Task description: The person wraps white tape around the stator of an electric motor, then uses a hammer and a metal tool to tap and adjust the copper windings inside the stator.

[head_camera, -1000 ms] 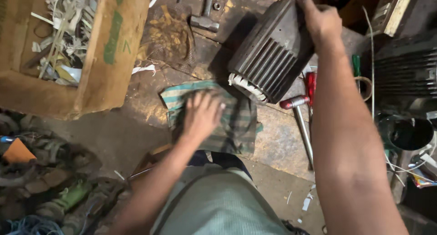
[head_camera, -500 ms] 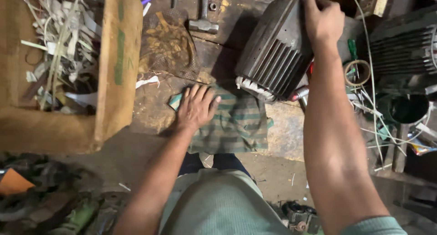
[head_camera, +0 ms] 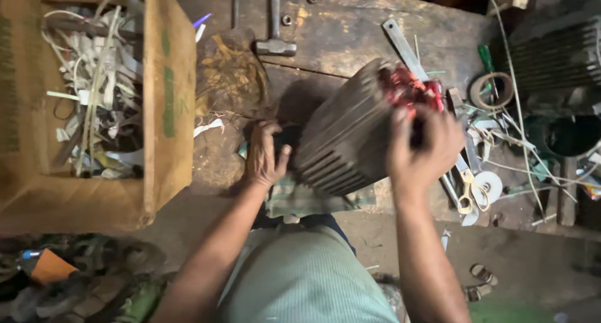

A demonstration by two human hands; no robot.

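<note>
Two hands on ribbed motor housing (head_camera: 347, 135): your left hand (head_camera: 264, 157) grips lower end, right hand (head_camera: 418, 149) clamps winding end. Housing tilted; grip slip risks drop onto cloth (head_camera: 313, 199) beneath your left hand.

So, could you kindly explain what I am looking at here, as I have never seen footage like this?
This is a view from a camera worn on a person's head, looking down at their own two bare hands over a worn wooden workbench. Both hands hold a ribbed grey motor housing with red windings at one end: the left hand grips its near end, the right hand the winding end. It sits over a green cloth. Nearby lie a hammer, scissors, tape rolls and a cardboard box of scraps.
</note>
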